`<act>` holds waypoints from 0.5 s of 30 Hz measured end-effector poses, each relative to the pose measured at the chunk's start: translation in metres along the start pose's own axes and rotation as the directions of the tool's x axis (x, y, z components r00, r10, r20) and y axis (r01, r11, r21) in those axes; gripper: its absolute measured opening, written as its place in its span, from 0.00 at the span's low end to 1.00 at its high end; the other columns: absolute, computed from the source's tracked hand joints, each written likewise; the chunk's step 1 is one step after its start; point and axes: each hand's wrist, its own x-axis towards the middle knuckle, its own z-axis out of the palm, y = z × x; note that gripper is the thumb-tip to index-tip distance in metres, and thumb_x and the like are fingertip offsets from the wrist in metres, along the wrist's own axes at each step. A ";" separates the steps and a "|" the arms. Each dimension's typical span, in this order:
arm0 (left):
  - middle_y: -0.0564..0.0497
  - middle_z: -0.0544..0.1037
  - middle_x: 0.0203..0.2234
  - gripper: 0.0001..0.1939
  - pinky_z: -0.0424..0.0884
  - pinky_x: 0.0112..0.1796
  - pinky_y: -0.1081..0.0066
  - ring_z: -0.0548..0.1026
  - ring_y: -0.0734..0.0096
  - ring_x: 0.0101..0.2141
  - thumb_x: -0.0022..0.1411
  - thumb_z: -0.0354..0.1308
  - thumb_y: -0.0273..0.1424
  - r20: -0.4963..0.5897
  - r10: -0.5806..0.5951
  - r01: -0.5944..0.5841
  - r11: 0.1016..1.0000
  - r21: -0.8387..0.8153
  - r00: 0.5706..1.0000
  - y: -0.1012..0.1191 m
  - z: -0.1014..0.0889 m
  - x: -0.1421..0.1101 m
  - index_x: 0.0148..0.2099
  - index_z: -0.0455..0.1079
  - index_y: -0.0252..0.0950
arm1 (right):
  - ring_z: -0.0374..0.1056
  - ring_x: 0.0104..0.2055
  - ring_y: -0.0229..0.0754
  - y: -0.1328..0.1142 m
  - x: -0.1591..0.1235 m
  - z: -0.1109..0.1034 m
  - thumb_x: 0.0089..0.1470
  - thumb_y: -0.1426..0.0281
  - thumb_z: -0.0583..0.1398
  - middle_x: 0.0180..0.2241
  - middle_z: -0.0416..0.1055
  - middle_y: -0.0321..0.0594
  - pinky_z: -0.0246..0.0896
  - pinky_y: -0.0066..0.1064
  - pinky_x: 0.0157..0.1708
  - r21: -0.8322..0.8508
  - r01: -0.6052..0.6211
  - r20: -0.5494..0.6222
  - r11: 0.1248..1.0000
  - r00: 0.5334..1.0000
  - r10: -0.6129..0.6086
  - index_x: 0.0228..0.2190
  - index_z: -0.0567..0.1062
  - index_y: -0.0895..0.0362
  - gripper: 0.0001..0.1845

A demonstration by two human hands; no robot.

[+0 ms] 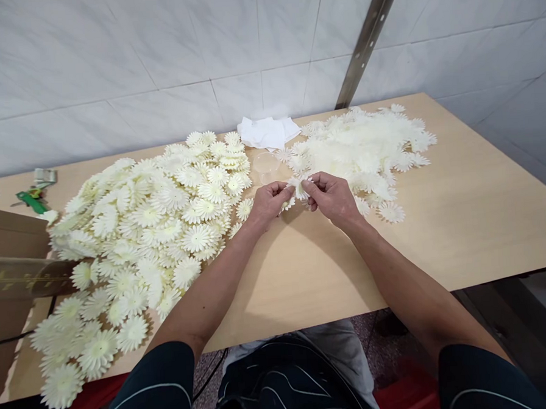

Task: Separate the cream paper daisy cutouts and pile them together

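Observation:
Over the middle of the table, my left hand (pixel 273 203) and my right hand (pixel 330 195) pinch a white artificial flower (pixel 299 188) between them. Thumbs and forefingers meet its petals from either side, hiding part of it. A large heap of cream-white artificial flowers (pixel 163 201) spreads left of my left hand, with yellowish centres. Beyond my right hand lies a second, flatter pile of white flower pieces (pixel 361 145). One loose white flower (pixel 391 211) rests at that pile's near edge.
White paper or cloth (pixel 269 132) lies by the tiled wall, with a clear round disc (pixel 266 163) before it. At left are a green-handled tool (pixel 32 200), a cardboard box (pixel 14 242) and a brown tape roll (pixel 27 278). Some flowers overhang the table's near left edge.

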 end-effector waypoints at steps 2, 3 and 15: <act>0.56 0.70 0.22 0.20 0.53 0.22 0.74 0.60 0.78 0.22 0.54 0.75 0.46 -0.023 -0.012 0.012 1.000 0.010 1.000 0.000 0.001 0.000 0.31 0.74 0.36 | 0.67 0.20 0.36 0.001 0.001 0.000 0.54 0.41 0.73 0.19 0.72 0.32 0.67 0.28 0.21 -0.003 -0.011 -0.004 1.000 1.000 0.011 0.32 0.78 0.54 0.29; 0.56 0.69 0.22 0.21 0.53 0.22 0.75 0.59 0.78 0.22 0.54 0.75 0.47 -0.031 -0.014 0.014 1.000 0.010 0.999 -0.001 0.001 0.001 0.30 0.73 0.36 | 0.67 0.20 0.36 0.002 0.002 0.000 0.54 0.41 0.73 0.19 0.71 0.32 0.67 0.28 0.21 0.000 -0.012 -0.019 1.000 1.000 0.012 0.32 0.78 0.54 0.28; 0.57 0.65 0.20 0.25 0.51 0.22 0.74 0.54 0.79 0.20 0.53 0.75 0.53 -0.074 0.013 -0.010 0.999 0.041 0.997 -0.006 0.000 0.002 0.28 0.73 0.37 | 0.66 0.20 0.35 0.009 0.013 -0.011 0.49 0.50 0.76 0.21 0.70 0.29 0.68 0.26 0.20 0.091 -0.042 -0.152 0.995 0.987 0.055 0.34 0.75 0.53 0.24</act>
